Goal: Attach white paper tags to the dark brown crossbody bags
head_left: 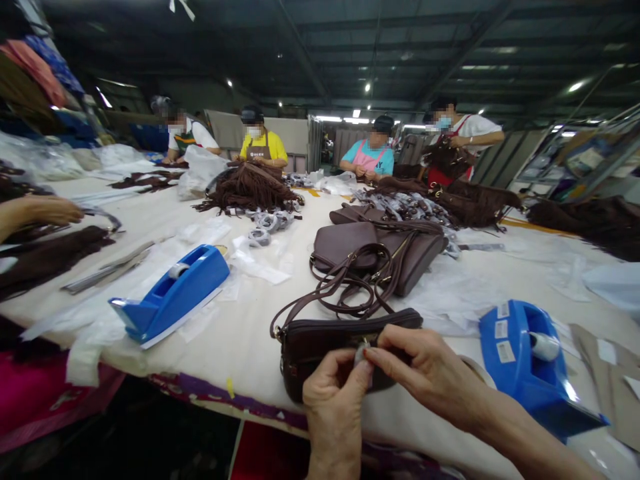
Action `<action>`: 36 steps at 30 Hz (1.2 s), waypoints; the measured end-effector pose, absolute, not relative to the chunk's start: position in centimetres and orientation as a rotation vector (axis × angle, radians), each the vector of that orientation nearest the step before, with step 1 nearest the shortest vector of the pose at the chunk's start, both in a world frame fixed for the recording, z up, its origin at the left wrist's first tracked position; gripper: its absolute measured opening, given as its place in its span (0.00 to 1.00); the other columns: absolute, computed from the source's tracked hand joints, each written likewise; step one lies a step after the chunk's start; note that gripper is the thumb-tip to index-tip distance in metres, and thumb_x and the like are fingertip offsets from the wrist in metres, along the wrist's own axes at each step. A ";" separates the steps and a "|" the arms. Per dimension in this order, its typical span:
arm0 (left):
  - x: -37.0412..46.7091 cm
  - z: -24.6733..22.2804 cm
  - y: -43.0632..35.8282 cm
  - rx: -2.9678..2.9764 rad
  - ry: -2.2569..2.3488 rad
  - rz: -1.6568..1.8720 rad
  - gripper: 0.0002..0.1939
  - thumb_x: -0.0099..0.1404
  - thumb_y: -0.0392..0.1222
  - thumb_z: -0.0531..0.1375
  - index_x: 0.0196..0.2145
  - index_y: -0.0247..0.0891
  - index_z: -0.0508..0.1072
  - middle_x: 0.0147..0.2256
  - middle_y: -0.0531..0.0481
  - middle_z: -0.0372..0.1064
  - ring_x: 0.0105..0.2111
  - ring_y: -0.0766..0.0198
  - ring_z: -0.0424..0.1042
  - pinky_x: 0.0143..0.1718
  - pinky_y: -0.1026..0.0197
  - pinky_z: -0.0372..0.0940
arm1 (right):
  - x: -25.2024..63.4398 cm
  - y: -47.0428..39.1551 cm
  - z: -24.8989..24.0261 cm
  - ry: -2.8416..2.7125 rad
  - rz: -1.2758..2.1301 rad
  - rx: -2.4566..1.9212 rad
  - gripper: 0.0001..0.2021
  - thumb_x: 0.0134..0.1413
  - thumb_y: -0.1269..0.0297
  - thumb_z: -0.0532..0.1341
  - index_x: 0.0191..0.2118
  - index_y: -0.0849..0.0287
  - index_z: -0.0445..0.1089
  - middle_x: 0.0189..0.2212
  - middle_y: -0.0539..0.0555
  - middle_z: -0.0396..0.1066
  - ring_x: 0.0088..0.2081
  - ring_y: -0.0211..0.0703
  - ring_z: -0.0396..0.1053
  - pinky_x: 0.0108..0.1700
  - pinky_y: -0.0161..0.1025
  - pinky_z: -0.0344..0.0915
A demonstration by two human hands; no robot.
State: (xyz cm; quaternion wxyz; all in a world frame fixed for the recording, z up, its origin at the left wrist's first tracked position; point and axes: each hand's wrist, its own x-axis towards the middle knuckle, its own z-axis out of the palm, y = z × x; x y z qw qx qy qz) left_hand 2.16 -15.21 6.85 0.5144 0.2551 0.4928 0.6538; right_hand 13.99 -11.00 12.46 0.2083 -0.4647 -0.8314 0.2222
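Observation:
A dark brown bag with a zipper along its top lies at the table's near edge, its strap looping away behind it. In front of the bag, my left hand pinches a small greyish wrapped piece between thumb and fingers. My right hand comes in from the right, its thumb and fingertips closed at the same piece, close to the bag's upper front. More brown bags with coiled straps lie just beyond.
Blue tape dispensers stand left and right. Brown fringed pieces and wrapped rings lie farther back. Another person's hand is at the left edge. Several people work across the table. Plastic sheets lie about.

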 end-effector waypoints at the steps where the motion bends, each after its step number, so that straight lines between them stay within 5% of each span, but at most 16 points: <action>1: 2.2 6.8 -15.2 0.639 1.210 1.576 0.04 0.48 0.39 0.64 0.24 0.36 0.75 0.20 0.55 0.68 0.23 0.70 0.62 0.26 0.69 0.58 | 13.9 -11.0 12.5 -2.302 0.632 -1.325 0.15 0.54 0.61 0.55 0.19 0.59 0.59 0.15 0.45 0.58 0.19 0.32 0.54 0.21 0.30 0.49; 15: 3.0 5.3 -15.2 0.898 1.474 1.742 0.04 0.53 0.39 0.62 0.29 0.38 0.72 0.27 0.51 0.70 0.28 0.64 0.69 0.31 0.64 0.63 | 12.9 -10.5 13.2 -2.200 0.694 -1.524 0.15 0.48 0.58 0.56 0.17 0.59 0.59 0.14 0.45 0.58 0.20 0.33 0.55 0.22 0.32 0.48; 23: 3.6 5.0 -15.3 1.229 1.503 2.061 0.13 0.56 0.28 0.59 0.37 0.42 0.70 0.32 0.53 0.72 0.32 0.68 0.71 0.38 0.68 0.63 | 13.0 -10.5 13.3 -2.203 0.720 -1.491 0.14 0.48 0.59 0.56 0.17 0.59 0.59 0.15 0.46 0.58 0.20 0.33 0.55 0.22 0.32 0.48; 36: 2.0 8.1 -14.7 0.880 1.402 1.423 0.06 0.53 0.40 0.61 0.27 0.34 0.71 0.21 0.53 0.66 0.21 0.68 0.63 0.23 0.65 0.58 | 13.2 -10.0 13.2 -2.189 0.757 -1.459 0.15 0.47 0.59 0.57 0.16 0.59 0.59 0.14 0.45 0.55 0.20 0.33 0.53 0.22 0.32 0.47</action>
